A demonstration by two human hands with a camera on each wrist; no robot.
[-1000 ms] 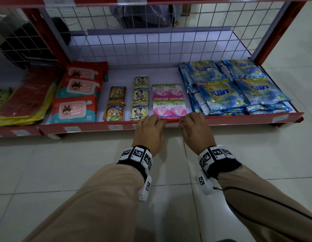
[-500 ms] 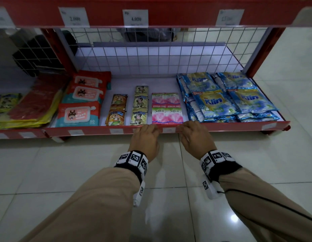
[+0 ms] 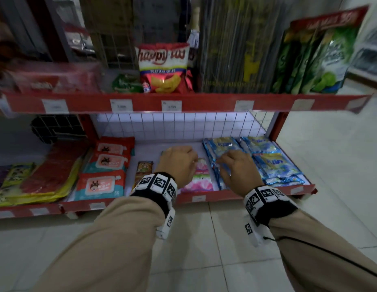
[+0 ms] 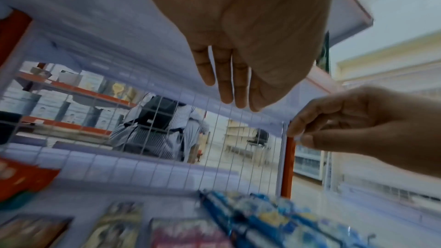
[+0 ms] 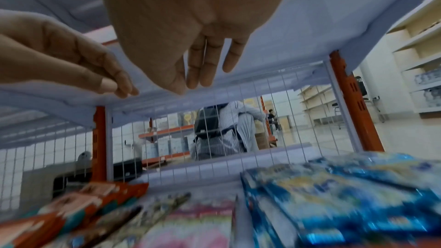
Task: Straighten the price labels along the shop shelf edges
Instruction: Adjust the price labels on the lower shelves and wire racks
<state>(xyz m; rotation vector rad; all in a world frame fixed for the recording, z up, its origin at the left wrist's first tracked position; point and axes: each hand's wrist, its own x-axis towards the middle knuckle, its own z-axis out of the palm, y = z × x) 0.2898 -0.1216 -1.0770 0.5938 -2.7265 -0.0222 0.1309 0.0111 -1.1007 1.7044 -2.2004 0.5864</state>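
Red shelving [image 3: 183, 105], wire-mesh back [image 3: 179, 127], white floor tiles [image 3: 204, 239]

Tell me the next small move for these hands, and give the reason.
Probably raise both hands to the upper shelf edge and start on its price labels. The left hand and right hand hang over the packets on the lower shelf, holding nothing, while the view takes in the upper row of labels.

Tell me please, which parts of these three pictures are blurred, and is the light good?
Head view: dim; the upper shelf's price labels and left edge smear, the Happy Tos tortilla chips bag stays readable. Left wrist view: the left hand is fairly sharp, packets below blur. Right wrist view: the blue detergent sachets streak.
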